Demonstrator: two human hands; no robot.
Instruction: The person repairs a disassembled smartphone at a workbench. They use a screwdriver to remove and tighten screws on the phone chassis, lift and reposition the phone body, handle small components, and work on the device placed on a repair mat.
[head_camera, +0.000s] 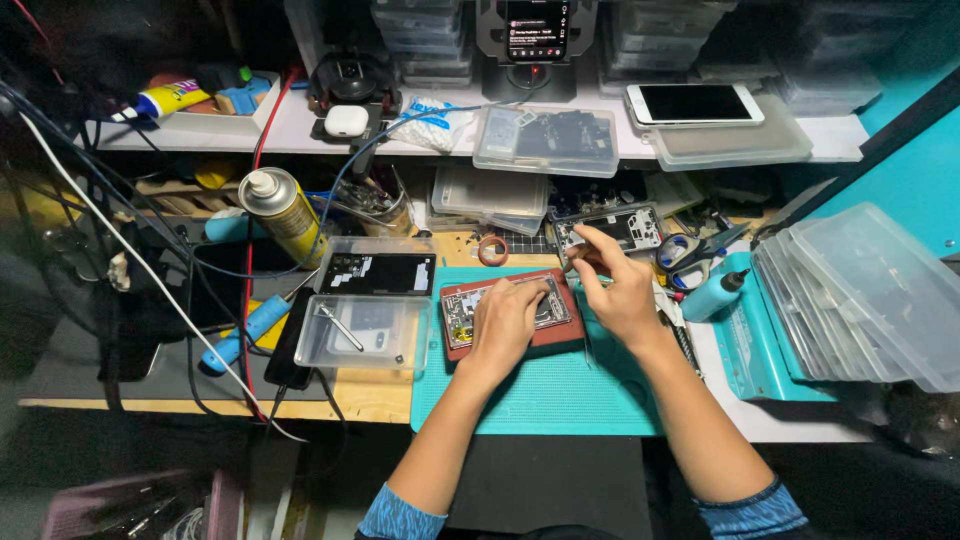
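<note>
An opened phone (462, 312) with its insides showing lies on a red-brown pad (566, 334) on a teal mat (540, 390). My left hand (510, 320) rests flat on the phone, fingers pressing its upper part. My right hand (612, 285) hovers just right of the pad with fingers pinched on a small thin object that is too small to make out. Behind my right hand lies another opened phone frame (628, 225).
Clear plastic trays (365, 335) with tweezers stand left of the pad, and a spray can (285, 212) behind them. A stack of clear lids (865, 295) fills the right. A small teal bottle (712, 296), scissors (685, 250) and a white phone (695, 103) on the shelf.
</note>
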